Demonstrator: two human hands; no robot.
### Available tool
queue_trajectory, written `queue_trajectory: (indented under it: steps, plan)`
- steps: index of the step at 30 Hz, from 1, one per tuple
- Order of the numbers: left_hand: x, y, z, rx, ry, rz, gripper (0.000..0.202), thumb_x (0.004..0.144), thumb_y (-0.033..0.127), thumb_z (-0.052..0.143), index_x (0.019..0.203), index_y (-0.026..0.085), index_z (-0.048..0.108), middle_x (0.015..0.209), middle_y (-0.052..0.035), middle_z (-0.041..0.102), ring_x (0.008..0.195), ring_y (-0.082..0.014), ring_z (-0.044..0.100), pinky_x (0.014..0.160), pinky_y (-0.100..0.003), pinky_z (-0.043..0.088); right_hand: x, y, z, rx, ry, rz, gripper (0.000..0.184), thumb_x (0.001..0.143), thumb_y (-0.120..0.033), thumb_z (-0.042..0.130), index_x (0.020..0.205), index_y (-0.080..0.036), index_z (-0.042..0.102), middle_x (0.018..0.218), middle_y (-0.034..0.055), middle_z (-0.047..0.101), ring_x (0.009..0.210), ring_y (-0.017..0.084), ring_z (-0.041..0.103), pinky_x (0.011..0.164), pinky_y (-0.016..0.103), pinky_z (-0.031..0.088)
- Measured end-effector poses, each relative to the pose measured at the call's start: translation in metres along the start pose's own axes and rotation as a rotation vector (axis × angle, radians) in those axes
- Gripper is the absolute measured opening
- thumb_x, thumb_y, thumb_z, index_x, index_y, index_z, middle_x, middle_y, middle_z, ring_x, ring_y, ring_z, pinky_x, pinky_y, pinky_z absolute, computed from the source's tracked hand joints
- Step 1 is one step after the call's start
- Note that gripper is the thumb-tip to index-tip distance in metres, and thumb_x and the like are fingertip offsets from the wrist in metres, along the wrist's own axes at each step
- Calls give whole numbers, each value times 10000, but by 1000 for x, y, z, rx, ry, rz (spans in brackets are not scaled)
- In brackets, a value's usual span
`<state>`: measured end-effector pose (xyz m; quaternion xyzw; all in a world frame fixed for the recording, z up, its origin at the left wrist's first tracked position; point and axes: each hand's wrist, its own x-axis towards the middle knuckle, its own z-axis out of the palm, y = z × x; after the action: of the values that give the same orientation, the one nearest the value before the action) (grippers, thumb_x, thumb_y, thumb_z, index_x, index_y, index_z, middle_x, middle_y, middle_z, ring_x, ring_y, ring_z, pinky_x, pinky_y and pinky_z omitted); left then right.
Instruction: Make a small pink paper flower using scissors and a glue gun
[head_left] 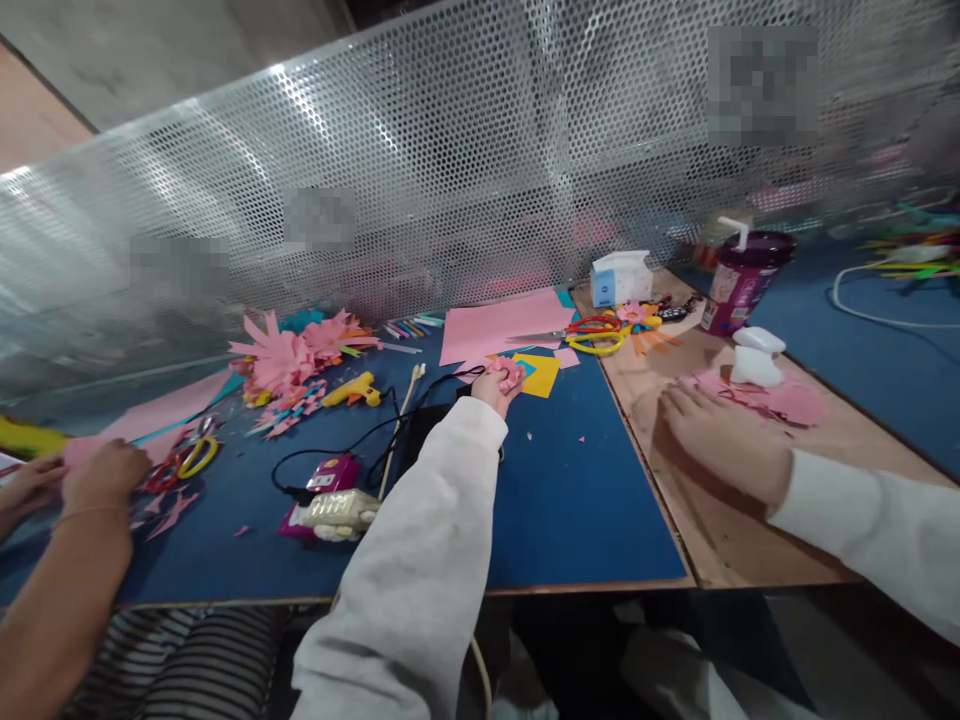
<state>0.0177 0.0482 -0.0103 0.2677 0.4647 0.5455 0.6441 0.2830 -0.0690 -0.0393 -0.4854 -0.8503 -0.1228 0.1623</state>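
Note:
My left hand (491, 388) reaches over the blue table, its fingers closed around a small pink paper flower (511, 373). Just beyond lie a yellow paper square (543, 376) and a pink sheet (491, 325). On the wooden board, my right hand (716, 440) lies palm down with fingers stretched out, beside a heap of pink paper scraps (799, 398). A crumpled white tissue (756, 367) sits on that heap. Red-handled and yellow-handled scissors (598, 335) rest between the hands, near the pink sheet.
A purple drink cup (739, 285) and a tissue pack (621, 278) stand at the back right. A yellow glue gun (352, 391), a purple power strip (322, 485) and a pile of paper flowers (292, 355) lie left. A co-worker's hands (105, 475) hold pink paper far left. Perforated metal (465, 130) walls the back.

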Motion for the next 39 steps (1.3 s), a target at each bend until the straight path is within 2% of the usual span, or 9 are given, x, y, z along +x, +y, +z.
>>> queue_trajectory:
  steps: [3, 8, 11, 16, 20, 23, 27, 33, 39]
  plan:
    - [1, -1, 1, -8, 6, 2, 217, 800, 33, 465, 636, 175, 471, 539, 4, 543, 678, -127, 648, 749, -266, 482, -7, -10, -16, -109, -19, 24, 470, 851, -61, 302, 1270, 12, 505, 1314, 265, 503, 1298, 393, 374, 1013, 609, 349]
    - [1, 0, 0, -3, 1, -4, 256, 811, 35, 436, 598, 176, 448, 513, 5, 524, 664, -125, 638, 713, -259, 482, 18, -66, -17, 108, -124, -312, 506, 937, -308, 357, 1415, -142, 356, 1473, 93, 346, 1371, 288, 277, 1093, 531, 301]
    - [0, 2, 0, 12, -8, -9, 267, 819, 42, 427, 588, 175, 438, 514, 3, 524, 657, -117, 636, 678, -238, 473, 26, -77, -9, 216, -218, -364, 547, 952, -404, 323, 1426, -131, 328, 1484, 85, 316, 1382, 255, 251, 1115, 501, 279]
    - [-2, 2, 0, 33, -14, -8, 225, 804, 50, 438, 619, 178, 448, 529, 5, 533, 661, -119, 637, 659, -233, 470, 7, -35, 1, 134, -161, -118, 656, 935, -514, 285, 1393, -53, 374, 1442, 181, 369, 1343, 288, 337, 1079, 492, 338]
    - [-1, 0, -1, 45, -24, 5, 181, 770, 66, 486, 638, 182, 443, 570, 0, 561, 696, -133, 650, 681, -239, 472, -15, -5, -3, -56, -16, 79, 794, 898, -603, 258, 1300, 52, 459, 1330, 307, 463, 1337, 405, 296, 1041, 615, 291]
    - [-1, -1, -1, 55, -25, 9, 142, 756, 76, 491, 668, 183, 462, 583, -5, 577, 709, -143, 651, 701, -262, 479, -19, -8, -10, -42, 22, 1, 720, 916, -560, 277, 1359, -8, 407, 1408, 248, 399, 1350, 373, 287, 1050, 576, 317]
    - [-1, -1, -1, 61, -23, 14, 134, 748, 74, 483, 675, 185, 468, 559, 8, 561, 708, -137, 645, 702, -261, 478, -17, -10, -7, 39, -111, -164, 672, 898, -579, 333, 1388, -125, 403, 1427, 143, 419, 1319, 310, 375, 1042, 502, 385]
    - [-1, -1, 1, 70, -22, 21, 165, 763, 62, 480, 648, 180, 464, 581, -8, 586, 646, -121, 633, 652, -235, 464, -22, 17, -3, -19, -6, 53, 709, 928, -535, 236, 1369, -2, 392, 1408, 253, 396, 1347, 379, 288, 1069, 595, 264]
    - [-2, -3, 2, 76, -10, 39, 166, 745, 53, 491, 641, 179, 459, 579, -9, 588, 639, -128, 634, 649, -239, 466, -30, 27, -5, 46, -137, -130, 611, 899, -536, 369, 1430, -237, 327, 1445, 79, 411, 1323, 295, 374, 1040, 533, 350]
